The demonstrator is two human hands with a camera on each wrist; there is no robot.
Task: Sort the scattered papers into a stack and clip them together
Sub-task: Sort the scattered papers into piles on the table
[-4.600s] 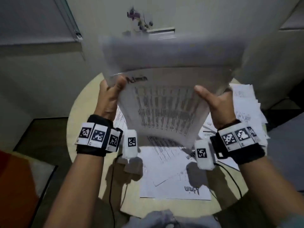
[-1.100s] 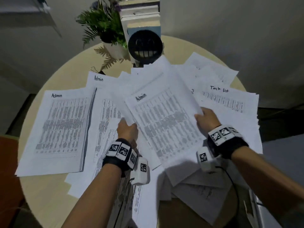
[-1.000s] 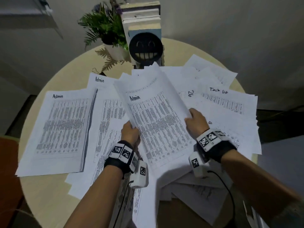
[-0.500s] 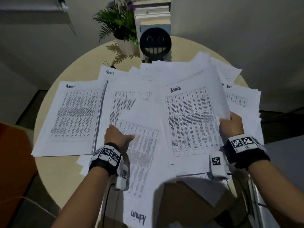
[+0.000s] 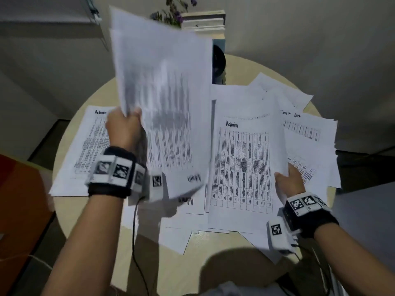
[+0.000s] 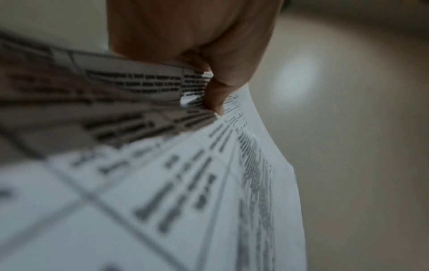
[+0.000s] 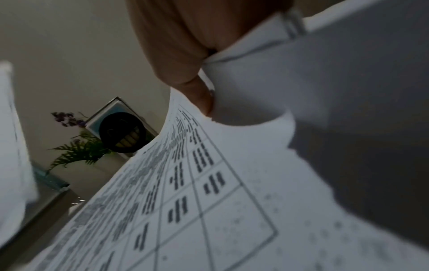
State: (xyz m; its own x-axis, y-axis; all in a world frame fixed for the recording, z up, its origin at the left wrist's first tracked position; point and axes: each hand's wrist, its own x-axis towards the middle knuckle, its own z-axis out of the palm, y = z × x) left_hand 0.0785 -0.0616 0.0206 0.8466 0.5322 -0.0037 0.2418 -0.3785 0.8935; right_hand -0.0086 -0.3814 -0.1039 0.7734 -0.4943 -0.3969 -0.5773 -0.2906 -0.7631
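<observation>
A round, pale wooden counter (image 5: 100, 99) fills the middle of the head view, set against plain light walls, with dark floor at the lower left and far right and an orange-red patch at the left edge; printed papers (image 5: 307, 133) lie scattered and overlapping across most of the counter, several headed "Admin" in handwriting and one at the right headed "Task list"; a neater stack (image 5: 89, 146) of "Admin" sheets lies at the left of the counter, partly behind the raised arm; at the top centre stand books (image 5: 203, 22) with a dark round smiley-face object (image 5: 219, 63) before them and a plant with purple flowers (image 5: 173, 9) beside them, the plant's green fronds showing in the right wrist view (image 7: 78, 152); the left hand (image 5: 124, 129) holds a sheaf of sheets (image 5: 162, 99) lifted off the counter, tilted up toward the camera and blurred, its grip closed on the sheaf's left edge with the thumb (image 6: 214, 97) pressed on the printed face; the right hand (image 5: 288, 180) pinches the right edge of another "Admin" bundle (image 5: 243, 167) at centre right, thumb (image 7: 199, 97) on top, the paper curling upward at the grip while its far side rests on the other sheets; black cables (image 5: 134, 231) trail from both wristbands over the counter's near edge.
</observation>
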